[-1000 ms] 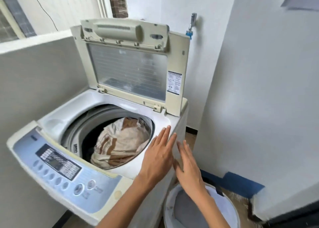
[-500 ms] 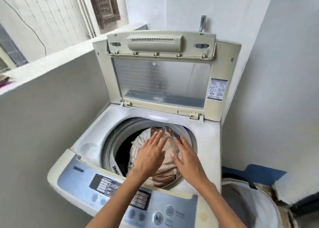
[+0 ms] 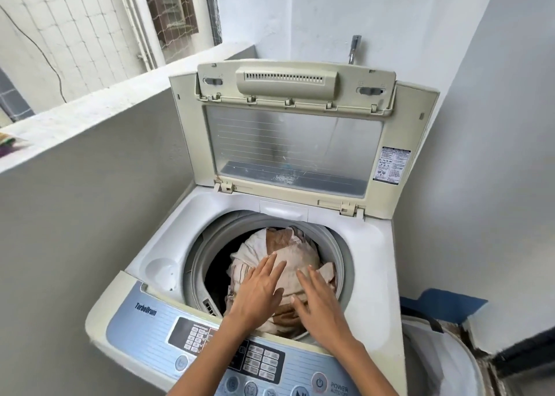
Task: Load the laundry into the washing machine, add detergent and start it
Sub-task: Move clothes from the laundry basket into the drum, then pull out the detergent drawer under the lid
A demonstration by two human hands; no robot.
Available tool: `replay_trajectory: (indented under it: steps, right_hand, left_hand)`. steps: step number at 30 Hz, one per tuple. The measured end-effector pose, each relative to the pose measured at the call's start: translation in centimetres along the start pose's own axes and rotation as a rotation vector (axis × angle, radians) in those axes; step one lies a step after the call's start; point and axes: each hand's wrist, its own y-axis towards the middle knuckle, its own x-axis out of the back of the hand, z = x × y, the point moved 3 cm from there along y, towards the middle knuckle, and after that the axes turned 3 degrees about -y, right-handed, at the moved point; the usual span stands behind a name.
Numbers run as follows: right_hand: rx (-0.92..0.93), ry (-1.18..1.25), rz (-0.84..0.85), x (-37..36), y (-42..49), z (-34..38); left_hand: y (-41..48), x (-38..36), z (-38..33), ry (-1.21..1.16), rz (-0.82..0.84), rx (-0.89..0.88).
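Now both flat hands, left hand [image 3: 257,294] and right hand [image 3: 319,305], press laundry [image 3: 288,254] down

Single head-worn wide-angle view, aimed forward and steeply down, close above the cream-and-white top-loading washing machine [image 3: 372,260]; its blue control panel [image 3: 150,326] lies nearer than the fingers [image 3: 264,268], its raised clear-windowed lid [image 3: 294,143] beyond them.
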Motion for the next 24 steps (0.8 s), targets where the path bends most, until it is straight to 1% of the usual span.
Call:
replay_trajectory:
  steps: [4,8,10,16,21,24]
  right_hand:
    - [0.019,-0.008,0.044,-0.3,0.0,-0.1]
    - [0.024,-0.018,0.06,-0.5,-0.1,-0.1]
    - [0.004,-0.004,0.05,-0.5,0.2,-0.2]
    - [-0.146,0.039,0.008,-0.7,3.7,-0.6]
    - [-0.236,0.143,-0.078,-0.8,8.4,0.5]
    - [-0.303,0.245,-0.128,-1.1,10.9,1.0]
  left_hand:
    - [0.0,-0.1,-0.2,-0.011,0.052,0.029]
    - [-0.1,-0.3,-0.2,-0.016,0.048,-0.005]
    - [0.5,-0.4,-0.1,-0.054,0.042,-0.036]
    - [5.3,0.4,1.9,-0.222,0.055,-0.125]
    - [9.5,0.4,5.6,-0.405,0.077,-0.112]
    - [11.2,0.0,7.2,-0.493,0.109,-0.121]
